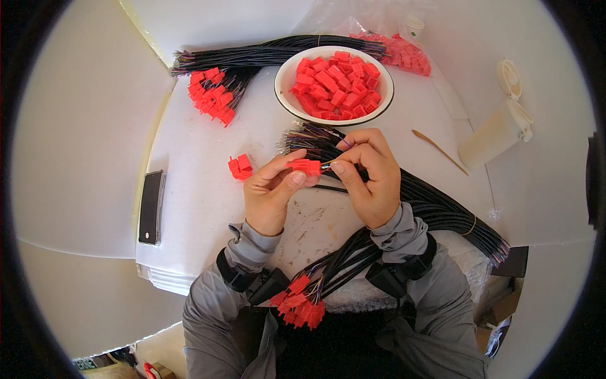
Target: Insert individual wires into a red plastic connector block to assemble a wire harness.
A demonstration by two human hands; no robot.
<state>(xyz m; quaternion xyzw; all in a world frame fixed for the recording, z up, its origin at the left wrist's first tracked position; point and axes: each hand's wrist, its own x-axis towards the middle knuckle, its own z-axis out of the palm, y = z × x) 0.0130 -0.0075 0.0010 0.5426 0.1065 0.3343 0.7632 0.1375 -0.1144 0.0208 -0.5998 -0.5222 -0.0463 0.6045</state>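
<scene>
My left hand [273,191] pinches a red plastic connector housing [305,167] between thumb and fingers, above the middle of the table. From the right, my right hand [368,177] grips thin wires [327,165] at the housing's right end; how deep they sit inside cannot be made out. The wires appear to belong to a black cable whose run is partly hidden by the hand. Just behind both hands lie the stripped ends of a thick black cable bundle [435,201], which stretches off to the right. A few loose red housings [240,167] rest left of my left hand.
A white bowl [282,95] of red housings stands at the back, beside a clear bag of red pieces [407,55]. Another cable bundle [252,55] lies behind. Cables with red housings [303,304] hang nearest me. A phone [151,207], a thin stick [440,151] and a lidded container [493,136] flank them.
</scene>
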